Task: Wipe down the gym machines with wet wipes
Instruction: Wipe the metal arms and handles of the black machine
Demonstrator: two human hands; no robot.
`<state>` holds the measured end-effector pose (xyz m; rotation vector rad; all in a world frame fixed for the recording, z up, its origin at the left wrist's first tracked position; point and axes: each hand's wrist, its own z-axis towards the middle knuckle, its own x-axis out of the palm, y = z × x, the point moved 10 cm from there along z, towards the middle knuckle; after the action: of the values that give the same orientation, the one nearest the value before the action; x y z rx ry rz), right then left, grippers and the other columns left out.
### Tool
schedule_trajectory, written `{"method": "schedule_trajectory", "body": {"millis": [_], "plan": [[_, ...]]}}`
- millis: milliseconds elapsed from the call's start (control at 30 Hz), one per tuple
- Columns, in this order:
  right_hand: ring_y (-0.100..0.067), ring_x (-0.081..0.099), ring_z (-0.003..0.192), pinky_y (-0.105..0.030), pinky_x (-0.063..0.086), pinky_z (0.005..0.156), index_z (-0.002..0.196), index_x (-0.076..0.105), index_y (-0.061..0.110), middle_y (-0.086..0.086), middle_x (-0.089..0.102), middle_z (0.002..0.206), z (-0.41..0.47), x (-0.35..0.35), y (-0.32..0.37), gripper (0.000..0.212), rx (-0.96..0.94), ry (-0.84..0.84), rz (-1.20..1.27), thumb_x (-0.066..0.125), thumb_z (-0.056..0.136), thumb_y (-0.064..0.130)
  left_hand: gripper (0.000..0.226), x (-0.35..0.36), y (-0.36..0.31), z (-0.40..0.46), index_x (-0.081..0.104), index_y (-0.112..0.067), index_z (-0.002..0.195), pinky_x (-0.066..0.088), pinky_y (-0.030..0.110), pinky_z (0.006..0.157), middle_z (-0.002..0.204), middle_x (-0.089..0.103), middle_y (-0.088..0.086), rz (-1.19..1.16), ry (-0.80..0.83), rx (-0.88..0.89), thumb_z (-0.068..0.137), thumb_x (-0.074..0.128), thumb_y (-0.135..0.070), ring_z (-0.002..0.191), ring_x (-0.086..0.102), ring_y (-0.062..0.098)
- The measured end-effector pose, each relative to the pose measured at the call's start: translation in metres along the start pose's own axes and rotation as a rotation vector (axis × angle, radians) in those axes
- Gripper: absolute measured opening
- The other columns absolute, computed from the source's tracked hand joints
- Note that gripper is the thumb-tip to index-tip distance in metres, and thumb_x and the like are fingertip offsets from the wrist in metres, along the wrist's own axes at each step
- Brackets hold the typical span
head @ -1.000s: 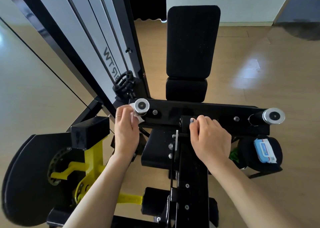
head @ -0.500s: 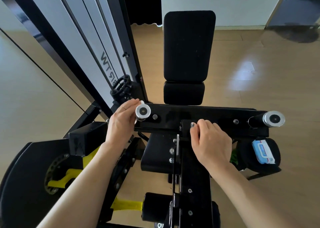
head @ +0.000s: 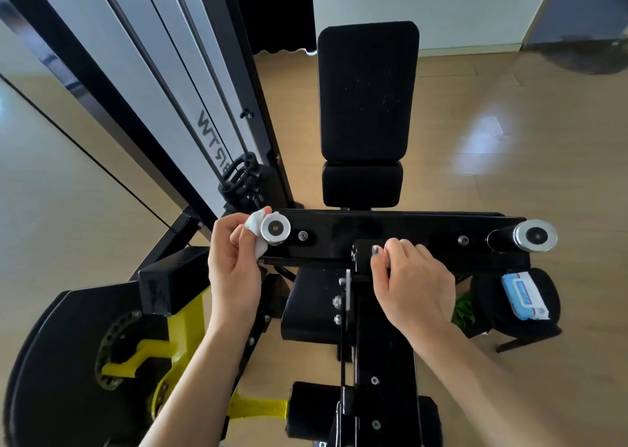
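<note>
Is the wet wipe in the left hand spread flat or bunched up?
Bunched up: the wet wipe sits crumpled between the left hand's fingers.

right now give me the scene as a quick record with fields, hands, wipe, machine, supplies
left hand: left hand pinches a white wet wipe against the left chrome end cap
right hand: right hand grips the black centre post of the crossbar
unwiped side: right chrome end cap, untouched
supplies: wipe pack on a black round pad, lower right
backdrop: black back pad
</note>
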<state>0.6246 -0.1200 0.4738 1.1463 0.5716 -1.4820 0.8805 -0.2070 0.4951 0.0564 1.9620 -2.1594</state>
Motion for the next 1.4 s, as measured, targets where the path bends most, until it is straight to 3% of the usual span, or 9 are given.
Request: {"method": "schedule_trajectory", "body": {"millis": [100,233,333,467,633,967,1100,1267,1400], "plan": [[-0.012,0.040,0.056,-0.021,0.014,0.049,0.077,0.056,0.019,0.006,0.050,0.064,0.000,0.001,-0.001,0.045,-0.004,0.007,0.002,0.028,0.105,0.039,0.016,-0.003,-0.016,-0.014,0.054,-0.020,0.101,0.043,0.008,0.069,0.087,0.069,-0.018,-0.029,-0.005,0.045,0.105,0.046,-0.006,0.079,0.058,-0.002],[-0.012,0.039,0.056,-0.023,0.017,0.050,0.077,0.056,0.018,0.006,0.051,0.064,-0.001,0.001,-0.001,0.044,-0.020,-0.002,0.014,0.030,0.106,0.038,0.020,-0.016,-0.025,-0.017,0.060,-0.013,0.103,0.045,0.019,0.075,0.096,0.067,-0.010,-0.101,-0.035,0.049,0.100,0.044,-0.001,0.087,0.057,0.005],[-0.013,0.040,0.056,-0.024,0.019,0.050,0.078,0.056,0.018,0.006,0.050,0.065,-0.001,0.002,-0.001,0.042,-0.024,0.001,0.010,0.032,0.105,0.038,0.017,-0.032,-0.010,-0.009,0.059,-0.011,0.098,0.039,0.027,0.069,0.087,0.058,-0.002,-0.212,-0.113,-0.119,0.096,0.043,-0.005,0.079,0.051,0.010],[-0.012,0.039,0.057,-0.024,0.017,0.050,0.079,0.057,0.017,0.006,0.050,0.065,-0.001,0.002,-0.001,0.043,-0.028,-0.002,0.007,0.031,0.106,0.038,0.024,-0.029,-0.001,-0.005,0.055,-0.015,0.083,0.036,0.027,0.071,0.083,0.053,-0.001,-0.369,-0.056,-0.239,0.096,0.038,-0.002,0.074,0.046,0.011],[-0.012,0.039,0.057,-0.024,0.018,0.051,0.079,0.058,0.017,0.006,0.051,0.065,-0.002,0.001,-0.001,0.044,-0.026,-0.012,0.011,0.030,0.106,0.037,0.015,-0.003,-0.017,-0.015,0.056,-0.012,0.106,0.044,0.033,0.086,0.099,0.062,0.004,-0.359,0.072,-0.125,0.103,0.043,-0.005,0.093,0.055,0.018],[-0.015,0.043,0.057,-0.026,0.027,0.049,0.079,0.057,0.017,0.005,0.051,0.066,-0.002,0.003,-0.002,0.045,-0.021,-0.006,0.008,0.028,0.107,0.038,0.021,0.007,-0.032,-0.024,0.054,-0.021,0.115,0.049,0.033,0.080,0.107,0.064,-0.006,-0.055,0.088,0.081,0.107,0.040,-0.008,0.093,0.058,0.016],[-0.015,0.044,0.058,-0.027,0.028,0.049,0.080,0.057,0.017,0.005,0.052,0.066,-0.002,0.004,-0.003,0.045,-0.018,-0.002,0.000,0.028,0.106,0.038,0.024,0.015,-0.041,-0.030,0.044,-0.029,0.125,0.050,0.057,0.088,0.122,0.057,0.007,0.053,0.115,0.241,0.102,0.040,-0.024,0.106,0.056,0.030],[-0.015,0.043,0.058,-0.026,0.028,0.049,0.080,0.057,0.017,0.005,0.052,0.066,-0.002,0.004,-0.002,0.043,-0.017,-0.013,0.004,0.030,0.106,0.037,0.040,0.033,-0.058,-0.030,0.041,-0.016,0.126,0.050,0.029,0.090,0.115,0.055,0.006,0.196,0.177,0.450,0.090,0.054,-0.002,0.103,0.057,0.019],[-0.014,0.043,0.057,-0.025,0.026,0.049,0.080,0.058,0.017,0.005,0.052,0.066,-0.003,0.003,-0.002,0.044,-0.018,-0.025,-0.006,0.030,0.106,0.037,0.027,0.035,-0.062,-0.015,0.053,-0.006,0.109,0.046,0.011,0.081,0.099,0.062,0.005,0.260,0.094,0.523,0.091,0.071,-0.010,0.091,0.061,0.012]]}}
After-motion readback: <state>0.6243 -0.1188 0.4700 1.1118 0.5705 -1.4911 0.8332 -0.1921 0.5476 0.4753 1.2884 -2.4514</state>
